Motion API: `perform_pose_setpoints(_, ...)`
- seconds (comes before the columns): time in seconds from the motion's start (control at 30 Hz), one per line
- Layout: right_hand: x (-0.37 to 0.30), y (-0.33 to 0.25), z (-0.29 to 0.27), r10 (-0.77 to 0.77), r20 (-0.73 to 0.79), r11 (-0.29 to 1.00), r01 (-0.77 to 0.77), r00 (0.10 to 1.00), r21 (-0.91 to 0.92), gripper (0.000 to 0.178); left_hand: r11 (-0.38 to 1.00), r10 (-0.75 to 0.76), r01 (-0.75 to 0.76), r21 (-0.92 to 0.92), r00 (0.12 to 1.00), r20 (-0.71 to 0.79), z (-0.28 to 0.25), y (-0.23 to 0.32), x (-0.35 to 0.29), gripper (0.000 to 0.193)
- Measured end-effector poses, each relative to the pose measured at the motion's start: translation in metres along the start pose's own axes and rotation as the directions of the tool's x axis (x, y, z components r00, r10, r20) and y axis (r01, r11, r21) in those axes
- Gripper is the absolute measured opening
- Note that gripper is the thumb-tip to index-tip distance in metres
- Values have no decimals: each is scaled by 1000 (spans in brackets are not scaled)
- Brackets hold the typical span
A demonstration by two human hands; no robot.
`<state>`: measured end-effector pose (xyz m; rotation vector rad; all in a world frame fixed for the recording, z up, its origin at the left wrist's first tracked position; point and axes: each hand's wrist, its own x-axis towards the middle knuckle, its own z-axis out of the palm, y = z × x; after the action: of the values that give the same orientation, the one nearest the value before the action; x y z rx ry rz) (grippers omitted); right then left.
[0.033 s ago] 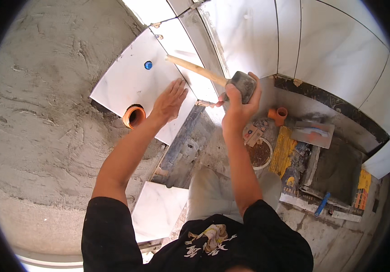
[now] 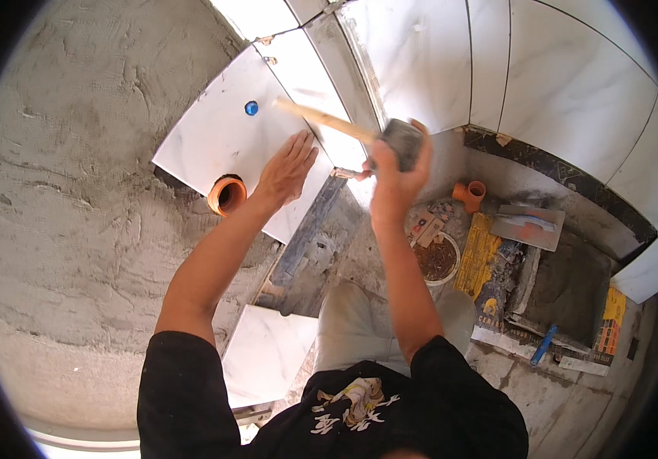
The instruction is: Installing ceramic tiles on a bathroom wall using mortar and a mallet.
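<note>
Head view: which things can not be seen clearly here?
- Mallet: the right hand covers part of its head.
- White tile: the left hand hides part of its surface.
- Orange pipe: its inside is dark.
- Bucket: contents too small to tell.

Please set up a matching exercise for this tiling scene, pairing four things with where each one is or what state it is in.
Things:
1. left hand
2. black rubber mallet with a wooden handle
3. orange round pipe end
4. flat steel trowel

Places or states:
A. lying on the edge of the mortar tub
B. pressed flat on the white marble-look wall tile
C. gripped by the head in the right hand
D. sticking out at the white tile's lower edge

Pairs: 1-B, 2-C, 3-D, 4-A
</note>
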<state>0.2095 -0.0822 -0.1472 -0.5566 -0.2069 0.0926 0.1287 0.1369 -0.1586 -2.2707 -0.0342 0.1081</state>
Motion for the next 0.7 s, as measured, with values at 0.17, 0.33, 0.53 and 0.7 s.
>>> perform_pose_setpoints(0.17, 3, 0, 1, 59, 41, 997, -56, 997, -51, 61, 999, -8, 9, 37, 1000, -21, -1, 2, -4, 59)
perform_pose_setpoints(0.33, 3, 8, 5, 64, 100, 996, -58, 993, -61, 61, 999, -10, 11, 40, 1000, -10, 0, 1, 1, 60)
perform_pose_setpoints(0.53, -9, 3, 4, 4, -32, 1000, -4, 999, 4, 58, 1000, 3, -3, 26, 1000, 18, 1, 5, -2, 60)
perform_pose_setpoints(0.7, -9, 0, 5, 40, 54, 999, -38, 998, -39, 60, 1000, 3, -3, 17, 1000, 15, 0, 3, -4, 60)
